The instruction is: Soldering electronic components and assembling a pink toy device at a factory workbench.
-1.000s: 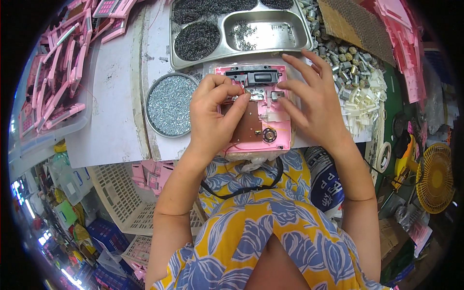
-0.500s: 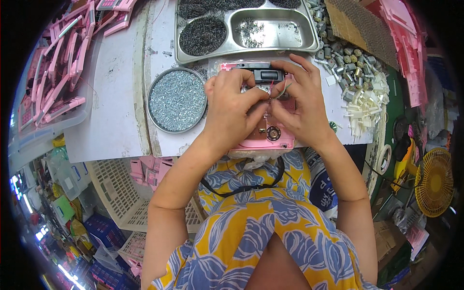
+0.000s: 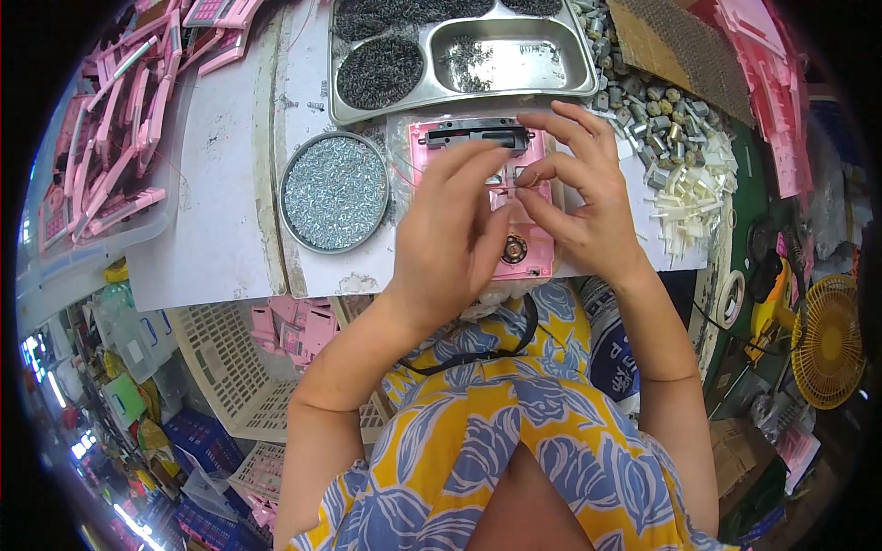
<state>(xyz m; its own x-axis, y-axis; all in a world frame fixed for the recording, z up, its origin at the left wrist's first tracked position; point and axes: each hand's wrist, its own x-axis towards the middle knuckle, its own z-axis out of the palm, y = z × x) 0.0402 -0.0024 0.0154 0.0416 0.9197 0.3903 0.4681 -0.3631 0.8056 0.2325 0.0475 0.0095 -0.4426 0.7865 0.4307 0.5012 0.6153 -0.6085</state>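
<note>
Pink flat casing [image 3: 531, 241], black strip at 12 o'clock edge; left hand [image 3: 455, 234] open above it, right hand [image 3: 579, 207] pinching a thin wire [image 3: 511, 187].

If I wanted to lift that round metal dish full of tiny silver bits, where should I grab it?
Probably by the raised rim of the round metal dish, pinched at two opposite edges from above. It lies flat on the white tabletop, heaped with loose small silver parts, so keep it level. Come from its left, away from the left hand working beside it.

free: bare tabletop [image 3: 220, 211] left | blocked: round screw dish [image 3: 334, 191], steel tray [image 3: 459, 55] beyond
</note>
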